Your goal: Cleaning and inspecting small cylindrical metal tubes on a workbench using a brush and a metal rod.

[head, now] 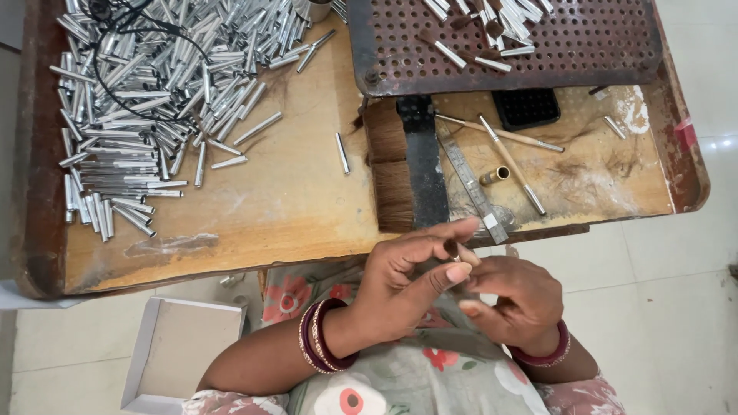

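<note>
My left hand [403, 284] and my right hand [511, 296] meet just below the front edge of the wooden table [269, 207]. Between their fingertips sits a small tuft of brown bristles [452, 247], pinched by both hands. Whether a metal tube is under the tuft is hidden by my fingers. A brown bristle bundle [388, 173] lies on the table right above my hands, beside a dark flat metal bar [425, 165].
A large heap of silver metal tubes [146, 100] covers the table's left. A rusty perforated tray [500, 46] with several tubes sits at the back right. Thin brush sticks [507, 157], a brass ferrule [496, 175], a black block [526, 107] and a cardboard box [181, 353] are nearby.
</note>
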